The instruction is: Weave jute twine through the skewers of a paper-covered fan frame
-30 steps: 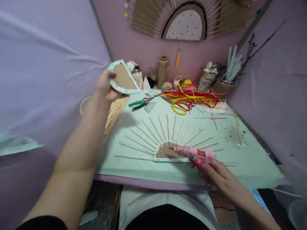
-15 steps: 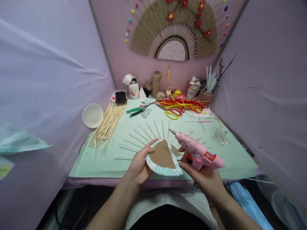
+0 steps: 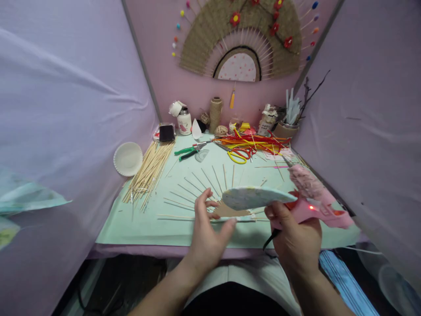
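My right hand is wrapped round a pink hot glue gun with a small red light lit. Between the same hand's thumb and fingers sits a half-round cardboard piece, covered in pale blue patterned fabric and tilted almost edge-on. Below it on the table lies a fan frame of thin sticks spreading from a brown cardboard base, partly hidden by the piece. My left hand is empty, its fingers apart and curved over the left side of the base.
A heap of bamboo sticks and a white dish are at left. Green-handled pliers, scissors and red and yellow pipe cleaners lie behind. A jar of glue sticks stands back right. A finished fan hangs on the wall.
My left hand has let go of the half-round piece and opened lower over the fan base. The piece has passed to my right hand and turned fabric side out; the glue gun has moved right.
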`<state>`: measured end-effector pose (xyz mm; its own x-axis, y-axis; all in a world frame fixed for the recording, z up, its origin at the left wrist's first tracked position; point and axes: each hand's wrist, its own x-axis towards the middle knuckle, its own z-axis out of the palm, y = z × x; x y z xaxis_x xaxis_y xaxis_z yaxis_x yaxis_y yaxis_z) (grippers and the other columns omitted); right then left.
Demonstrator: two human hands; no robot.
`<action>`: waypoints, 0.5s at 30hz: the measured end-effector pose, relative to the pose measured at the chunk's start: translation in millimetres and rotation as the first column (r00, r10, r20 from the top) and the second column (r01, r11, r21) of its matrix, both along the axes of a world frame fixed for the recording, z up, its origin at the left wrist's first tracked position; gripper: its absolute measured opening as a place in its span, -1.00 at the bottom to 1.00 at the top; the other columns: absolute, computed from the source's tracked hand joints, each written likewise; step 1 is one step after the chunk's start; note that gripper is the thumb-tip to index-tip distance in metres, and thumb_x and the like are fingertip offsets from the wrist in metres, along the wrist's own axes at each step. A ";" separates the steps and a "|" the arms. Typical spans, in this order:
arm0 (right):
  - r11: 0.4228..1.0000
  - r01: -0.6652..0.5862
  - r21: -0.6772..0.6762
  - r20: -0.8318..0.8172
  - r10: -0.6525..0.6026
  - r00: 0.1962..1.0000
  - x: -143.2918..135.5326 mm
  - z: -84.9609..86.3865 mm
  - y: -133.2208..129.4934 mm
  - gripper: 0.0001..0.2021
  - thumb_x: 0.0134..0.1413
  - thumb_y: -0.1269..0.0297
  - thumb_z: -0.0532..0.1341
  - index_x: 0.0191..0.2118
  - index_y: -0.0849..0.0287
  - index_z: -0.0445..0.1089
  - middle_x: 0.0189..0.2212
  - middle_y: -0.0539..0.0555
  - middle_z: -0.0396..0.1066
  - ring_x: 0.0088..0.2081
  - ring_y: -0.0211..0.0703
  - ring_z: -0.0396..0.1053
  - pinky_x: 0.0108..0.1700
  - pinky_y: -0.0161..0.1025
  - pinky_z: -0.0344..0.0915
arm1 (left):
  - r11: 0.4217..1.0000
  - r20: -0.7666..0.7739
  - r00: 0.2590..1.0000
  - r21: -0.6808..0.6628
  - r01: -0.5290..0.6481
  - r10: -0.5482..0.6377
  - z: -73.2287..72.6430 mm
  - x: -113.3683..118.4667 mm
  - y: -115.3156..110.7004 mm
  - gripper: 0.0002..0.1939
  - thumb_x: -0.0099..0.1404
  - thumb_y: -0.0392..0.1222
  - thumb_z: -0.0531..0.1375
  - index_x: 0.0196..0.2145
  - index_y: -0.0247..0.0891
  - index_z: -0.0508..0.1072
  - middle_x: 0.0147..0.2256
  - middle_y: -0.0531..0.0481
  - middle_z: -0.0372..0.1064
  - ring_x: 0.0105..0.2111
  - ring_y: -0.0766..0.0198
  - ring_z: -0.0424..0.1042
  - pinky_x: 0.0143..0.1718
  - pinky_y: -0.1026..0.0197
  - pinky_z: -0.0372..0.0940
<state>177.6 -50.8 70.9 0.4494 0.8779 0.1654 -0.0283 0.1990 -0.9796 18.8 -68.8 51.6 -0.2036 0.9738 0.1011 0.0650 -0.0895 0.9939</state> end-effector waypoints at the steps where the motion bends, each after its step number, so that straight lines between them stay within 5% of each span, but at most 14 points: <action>1: 1.000 0.028 -0.015 -0.018 -0.028 0.999 -0.7 1.1 1.0 -0.76 -0.03 0.14 0.34 -0.38 0.18 0.36 -0.53 -0.02 0.37 -0.48 -0.22 0.34 -0.37 -0.23 0.32 | 0.986 -0.205 0.975 0.157 -0.050 0.082 -5.8 4.6 -2.2 -0.15 0.11 0.00 0.33 0.27 -0.15 0.05 0.25 -0.31 0.03 0.18 -0.08 0.21 0.07 -0.10 0.28; 4: 0.997 0.025 -0.074 -0.025 -0.027 0.999 -5.2 3.3 0.1 -0.72 -0.06 0.10 0.36 -0.41 0.19 0.34 -0.57 -0.01 0.36 -0.48 -0.19 0.35 -0.35 -0.21 0.32 | 0.899 -0.531 0.812 0.437 0.016 0.243 -15.2 20.0 -1.6 0.03 0.11 -0.09 0.35 0.36 -0.18 -0.17 0.30 -0.38 -0.09 0.32 -0.16 -0.05 0.23 -0.25 0.09; 7: 0.994 -0.023 -0.111 -0.029 0.020 0.999 -11.5 4.0 -4.4 -0.71 -0.07 0.09 0.37 -0.44 0.19 0.34 -0.58 0.00 0.37 -0.48 -0.18 0.36 -0.33 -0.20 0.33 | 0.864 -0.579 0.741 0.503 -0.003 0.340 -13.3 31.2 6.7 0.08 0.16 -0.14 0.31 0.38 -0.21 -0.33 0.30 -0.42 -0.11 0.32 -0.15 -0.06 0.23 -0.25 0.10; 15: 0.980 -0.124 -0.155 0.083 0.138 0.987 -19.2 -0.8 -8.6 -0.71 -0.01 0.05 0.32 -0.40 0.19 0.38 -0.55 0.01 0.39 -0.44 -0.17 0.37 -0.26 -0.21 0.35 | 0.901 -0.538 0.791 0.431 -0.038 0.291 -13.2 25.5 21.7 -0.03 0.15 -0.16 0.31 0.35 -0.19 -0.17 0.25 -0.36 0.00 0.30 -0.11 0.03 0.24 -0.22 0.09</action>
